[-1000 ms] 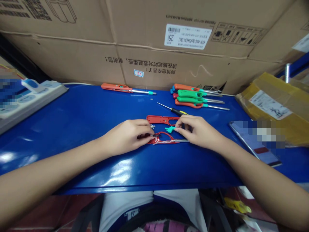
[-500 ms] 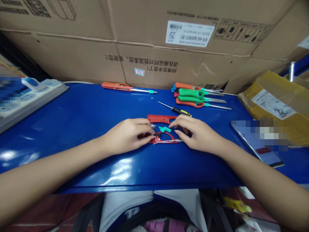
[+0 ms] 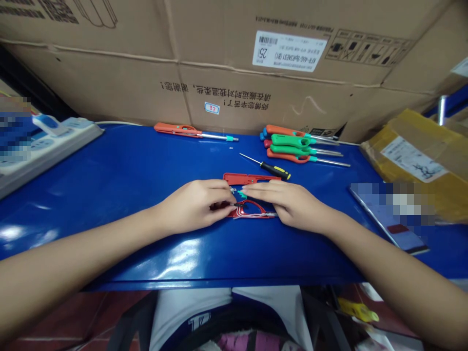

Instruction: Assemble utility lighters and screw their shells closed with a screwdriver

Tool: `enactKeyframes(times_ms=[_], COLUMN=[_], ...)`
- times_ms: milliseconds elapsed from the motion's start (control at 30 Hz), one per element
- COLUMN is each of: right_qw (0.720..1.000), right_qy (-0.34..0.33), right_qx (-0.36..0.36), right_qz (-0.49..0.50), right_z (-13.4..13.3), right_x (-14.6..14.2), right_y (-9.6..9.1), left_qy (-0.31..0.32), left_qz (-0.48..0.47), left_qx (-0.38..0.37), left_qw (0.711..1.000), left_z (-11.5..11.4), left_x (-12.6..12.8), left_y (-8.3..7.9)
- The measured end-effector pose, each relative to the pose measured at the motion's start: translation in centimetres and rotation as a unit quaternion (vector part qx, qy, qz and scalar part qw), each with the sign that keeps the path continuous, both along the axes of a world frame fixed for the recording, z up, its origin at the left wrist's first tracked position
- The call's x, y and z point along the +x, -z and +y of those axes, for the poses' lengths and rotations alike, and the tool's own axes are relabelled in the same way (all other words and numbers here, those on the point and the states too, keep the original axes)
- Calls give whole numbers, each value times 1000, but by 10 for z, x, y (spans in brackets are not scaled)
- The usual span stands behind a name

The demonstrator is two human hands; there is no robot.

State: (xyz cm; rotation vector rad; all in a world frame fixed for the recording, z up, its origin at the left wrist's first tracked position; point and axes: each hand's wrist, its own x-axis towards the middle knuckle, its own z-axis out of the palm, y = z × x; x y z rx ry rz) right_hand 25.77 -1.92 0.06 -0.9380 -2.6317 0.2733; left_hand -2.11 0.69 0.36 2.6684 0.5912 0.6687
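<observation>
My left hand (image 3: pixel 204 204) is closed with its fingertips on the left end of the lower red lighter shell (image 3: pixel 269 216); a small black part shows at the fingertips. White wires (image 3: pixel 252 213) and a metal rod lie in this shell, around its oval opening. My right hand (image 3: pixel 298 204) reaches in from the right, fingertips together on a small teal trigger piece (image 3: pixel 242 194), which they partly cover; its thumb is hidden. Behind both hands lies the other red shell half (image 3: pixel 237 179). A small whitish part (image 3: pixel 233 190) sits beside my left fingertips.
A black and yellow screwdriver (image 3: pixel 276 170) lies behind the shells. Several lighters (image 3: pixel 290 141) are piled at the back right, and an orange lighter (image 3: pixel 177 129) lies at the back left. A power strip (image 3: pixel 47 146), phone (image 3: pixel 387 219), yellow package (image 3: pixel 417 161) and large carton (image 3: pixel 127 73) surround the blue table.
My right hand has moved left and its fingers have come down over the teal trigger piece, which now shows slightly farther left. My left hand has stayed almost still.
</observation>
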Motion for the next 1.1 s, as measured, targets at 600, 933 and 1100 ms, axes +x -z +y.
enactKeyframes(times_ms=[600, 933, 1100], right_qw=[996, 988, 978], right_qy=[82, 149, 202], right_qx=[-38, -36, -45], right_qz=[15, 32, -18], right_z=[2, 2, 1], right_x=[10, 5, 5], right_y=[-8, -6, -10], left_qy=[7, 2, 3], left_qz=[-1, 5, 5], left_qx=[-1, -3, 2], left_qw=[1000, 1000, 1000], left_z=[0, 0, 0], left_x=[-1, -1, 0], left_y=[0, -2, -2])
